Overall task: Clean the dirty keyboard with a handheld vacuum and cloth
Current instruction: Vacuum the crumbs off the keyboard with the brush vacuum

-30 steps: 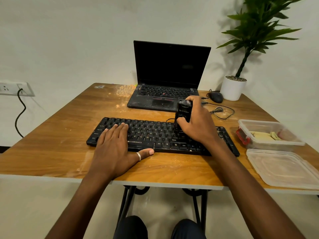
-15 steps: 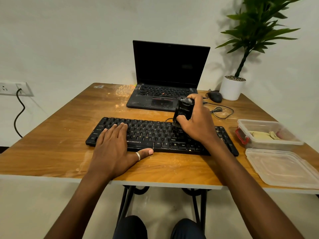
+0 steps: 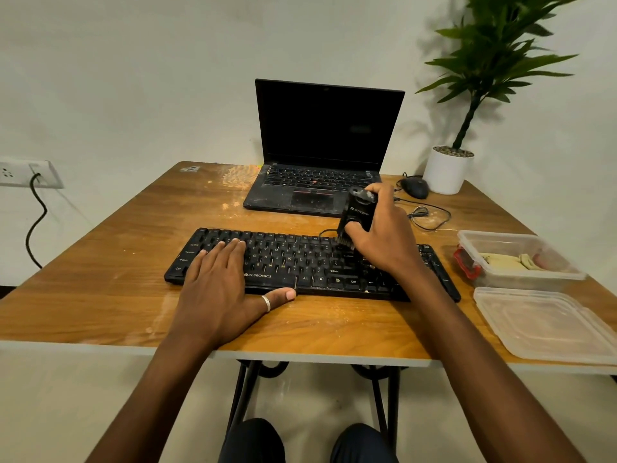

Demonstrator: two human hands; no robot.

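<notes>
Your left grip (image 3: 217,289) lies flat and open on the left part of the keyboard (image 3: 293,259), fingers straight over the keys, thumb stretched along its near edge with a ring (image 3: 266,303) on it. Your right grip (image 3: 384,235) is curled round the vacuum (image 3: 357,213), a small black unit held nearly upright, its top tipped a little toward the upper right of the frame; the thumb presses on its front face. The vacuum's brush end touches the keys right of the keyboard's middle, near the far row. The keyboard lies across the centre of the frame on the wooden tabletop (image 3: 100,279), and pale specks show on its keys and on the wood in front of it. Above it in the frame stands an open laptop (image 3: 327,128) with a dark screen. A mouse (image 3: 414,187) sits to the right of the laptop, just beside a white pot (image 3: 447,170) holding a green plant. At the right edge of the frame a clear box (image 3: 494,236) holds something pale yellow; whether that is the cloth cannot be told. Its lid (image 3: 547,325) lies just below it. A socket (image 3: 30,173) with a black cable plugged in sits at the left edge.
</notes>
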